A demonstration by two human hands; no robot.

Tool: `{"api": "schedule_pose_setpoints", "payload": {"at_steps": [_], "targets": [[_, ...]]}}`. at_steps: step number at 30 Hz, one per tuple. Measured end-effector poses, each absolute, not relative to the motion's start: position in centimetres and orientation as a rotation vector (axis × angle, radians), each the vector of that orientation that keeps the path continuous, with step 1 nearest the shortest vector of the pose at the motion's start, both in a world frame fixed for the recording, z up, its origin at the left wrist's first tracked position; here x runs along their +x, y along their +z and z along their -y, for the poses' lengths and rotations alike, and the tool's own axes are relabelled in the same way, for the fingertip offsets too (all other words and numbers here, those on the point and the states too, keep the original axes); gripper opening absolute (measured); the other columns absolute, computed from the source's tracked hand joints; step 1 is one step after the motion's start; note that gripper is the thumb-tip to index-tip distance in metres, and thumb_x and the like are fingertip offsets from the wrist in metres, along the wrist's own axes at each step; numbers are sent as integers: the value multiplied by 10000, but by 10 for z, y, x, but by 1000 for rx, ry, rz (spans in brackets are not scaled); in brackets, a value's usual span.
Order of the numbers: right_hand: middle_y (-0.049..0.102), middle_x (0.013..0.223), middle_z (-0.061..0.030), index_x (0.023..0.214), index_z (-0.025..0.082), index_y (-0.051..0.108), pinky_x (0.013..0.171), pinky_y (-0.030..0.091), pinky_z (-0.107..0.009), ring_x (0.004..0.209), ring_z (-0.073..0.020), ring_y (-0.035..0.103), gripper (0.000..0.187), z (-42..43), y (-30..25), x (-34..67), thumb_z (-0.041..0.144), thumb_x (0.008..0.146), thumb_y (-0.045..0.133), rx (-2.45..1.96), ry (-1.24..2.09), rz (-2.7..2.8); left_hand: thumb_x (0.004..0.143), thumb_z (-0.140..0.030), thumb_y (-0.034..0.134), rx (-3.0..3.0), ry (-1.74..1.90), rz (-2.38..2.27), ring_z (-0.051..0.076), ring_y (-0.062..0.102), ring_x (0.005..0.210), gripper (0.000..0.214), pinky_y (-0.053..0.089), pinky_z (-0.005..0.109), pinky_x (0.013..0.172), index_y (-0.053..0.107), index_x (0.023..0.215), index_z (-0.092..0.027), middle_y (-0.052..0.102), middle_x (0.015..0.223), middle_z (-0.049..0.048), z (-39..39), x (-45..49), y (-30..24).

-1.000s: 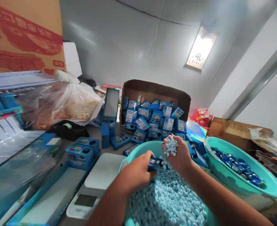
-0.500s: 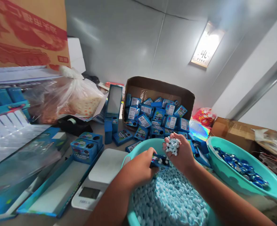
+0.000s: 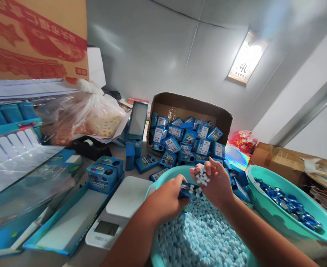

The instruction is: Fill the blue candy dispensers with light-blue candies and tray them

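My left hand [image 3: 169, 196] grips a small blue candy box [image 3: 185, 190], tilted with its open end toward the right. White candies show at that opening. Beside it, my right hand [image 3: 219, 183] is cupped palm up, fingers curled around a small heap of pale candies [image 3: 202, 176], its lower edge at the box's mouth. Both hands are over a turquoise basin [image 3: 155, 247] filled with loose pale blue candies [image 3: 205, 233]. My left fingertips are partly hidden behind the box.
Left of the basin lies a white digital scale [image 3: 124, 198], then a long blue tray [image 3: 69, 218] holding small boxes. A cardboard carton [image 3: 191, 102] full of blue boxes stands behind. At right, another turquoise basin [image 3: 291, 185] contains shiny blue round pieces. A tape dispenser [image 3: 89, 147] sits further back left.
My right hand has tipped toward the box, and its heap of candies has shrunk. More candies show at the box's opening. The view has shifted slightly.
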State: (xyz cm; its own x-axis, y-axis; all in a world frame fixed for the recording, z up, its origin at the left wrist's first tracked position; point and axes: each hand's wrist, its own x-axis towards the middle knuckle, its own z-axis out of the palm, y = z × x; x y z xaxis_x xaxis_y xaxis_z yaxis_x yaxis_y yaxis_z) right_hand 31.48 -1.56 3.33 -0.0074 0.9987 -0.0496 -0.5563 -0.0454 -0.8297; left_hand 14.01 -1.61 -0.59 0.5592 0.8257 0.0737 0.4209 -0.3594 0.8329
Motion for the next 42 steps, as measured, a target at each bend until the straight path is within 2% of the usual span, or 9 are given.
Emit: {"api": "schedule_pose_setpoints", "payload": {"at_steps": [4, 9, 14, 18, 22, 26, 30, 35, 42], "targets": [[676, 738, -36, 519, 201, 542, 823, 536, -331, 823, -202, 650, 387, 15, 31, 315, 450, 731, 747, -798, 1455, 826, 782, -267, 603, 1970, 712, -959, 225, 613, 981, 301, 408, 311, 761, 544, 1077, -260, 652, 1083, 6, 14, 142, -8], [709, 818, -52, 610, 203, 639, 930, 503, -356, 913, -205, 656, 343, 12, 30, 315, 494, 779, 707, -770, 1378, 1015, 783, -241, 606, 1943, 773, -942, 239, 601, 1094, 435, 429, 326, 889, 511, 1207, -260, 645, 1182, 41, 14, 142, -6], [727, 942, -86, 913, 194, 720, 944, 492, -407, 975, -247, 662, 324, 10, 25, 319, 498, 866, 616, -871, 1096, 1261, 798, -322, 652, 1856, 801, -1117, 276, 632, 1070, 553, 454, 351, 857, 445, 1310, -291, 664, 1177, 61, 11, 145, -9], [694, 1102, -74, 1058, 241, 724, 956, 487, -380, 1080, -232, 628, 272, 12, 21, 321, 432, 925, 582, -1021, 853, 1592, 773, -252, 681, 1795, 880, -1179, 270, 643, 1055, 583, 459, 344, 849, 435, 1302, -268, 678, 1143, 73, 6, 147, -13], [651, 1224, -64, 1055, 296, 763, 1019, 453, -397, 1147, -230, 593, 199, 12, 20, 321, 305, 913, 624, -1062, 556, 2020, 767, -303, 707, 1682, 923, -1256, 268, 643, 1033, 469, 464, 341, 826, 508, 1187, -241, 676, 1120, 75, 2, 145, -11], [715, 1115, -49, 1004, 318, 783, 939, 503, -417, 1042, -232, 642, 224, 13, 20, 321, 226, 916, 598, -1084, 353, 2109, 727, -296, 734, 1642, 943, -1280, 250, 660, 934, 412, 462, 319, 752, 560, 1096, -238, 695, 1007, 44, 1, 145, -10], [739, 1021, -45, 936, 304, 794, 874, 523, -406, 949, -232, 663, 272, 15, 21, 319, 127, 846, 608, -1094, 227, 2070, 707, -266, 737, 1591, 980, -1264, 231, 672, 886, 413, 466, 305, 729, 568, 1083, -239, 702, 954, 27, -1, 147, -13], [736, 889, -40, 885, 302, 798, 793, 527, -372, 826, -218, 646, 300, 11, 19, 320, 86, 793, 611, -1126, 205, 2002, 712, -254, 719, 1567, 1030, -1240, 229, 674, 923, 431, 475, 305, 762, 553, 1110, -241, 700, 1009, 35, -4, 149, -19], [722, 927, -36, 889, 289, 790, 753, 556, -332, 807, -193, 672, 216, 6, 15, 323, 142, 811, 652, -1194, 381, 1839, 721, -250, 695, 1642, 946, -1242, 213, 675, 852, 380, 463, 283, 697, 574, 1081, -241, 702, 935, 14, 2, 146, -12]]}}
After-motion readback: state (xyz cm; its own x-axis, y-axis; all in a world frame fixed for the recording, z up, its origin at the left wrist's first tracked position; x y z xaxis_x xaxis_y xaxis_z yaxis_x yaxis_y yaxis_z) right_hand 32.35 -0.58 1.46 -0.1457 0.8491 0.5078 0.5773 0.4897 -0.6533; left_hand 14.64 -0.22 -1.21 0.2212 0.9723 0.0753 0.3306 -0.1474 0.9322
